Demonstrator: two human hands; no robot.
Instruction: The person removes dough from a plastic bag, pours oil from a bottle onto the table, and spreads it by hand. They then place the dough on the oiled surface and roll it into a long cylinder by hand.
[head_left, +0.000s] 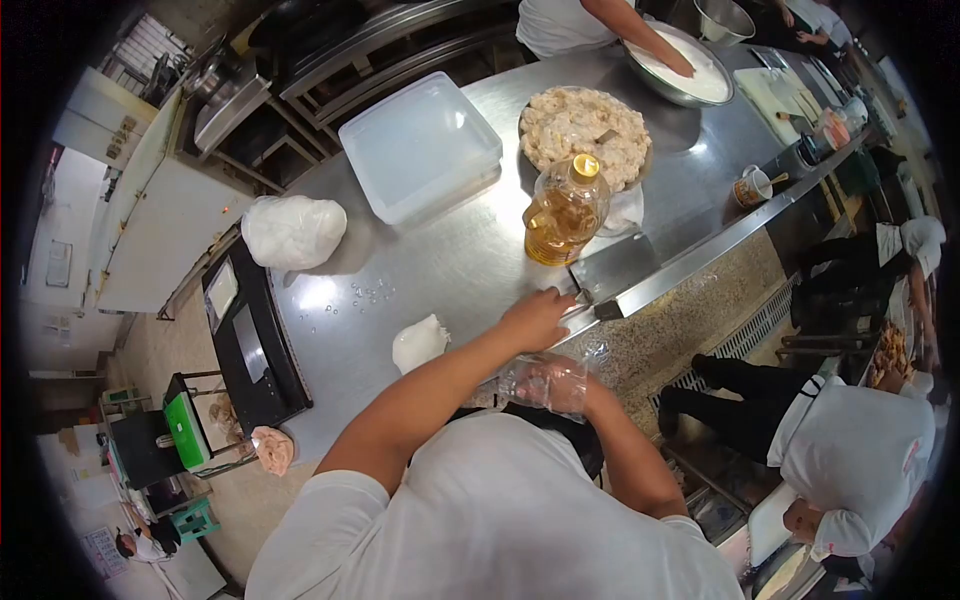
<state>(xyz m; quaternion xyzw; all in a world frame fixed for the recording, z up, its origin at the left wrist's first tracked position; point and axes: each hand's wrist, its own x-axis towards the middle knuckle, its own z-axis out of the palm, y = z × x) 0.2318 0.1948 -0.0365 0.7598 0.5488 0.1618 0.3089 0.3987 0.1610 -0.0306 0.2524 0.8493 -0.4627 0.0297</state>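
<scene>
The left hand (538, 320) curls near a big flat blade (618, 264). Clear plastic (518, 382) is around the right hand (562, 382). I can't tell how open either is, or what they grip.

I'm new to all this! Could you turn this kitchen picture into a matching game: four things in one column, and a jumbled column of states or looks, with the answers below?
Things
1. Oil bottle
2. Right hand
3. Box
4. Bowl with white contents

States or looks
A. Rectangular and translucent
B. Another person's hand is in it
C. Topped with a yellow cap
D. Seen through clear plastic

Right pairs: 1-C, 2-D, 3-A, 4-B
</scene>
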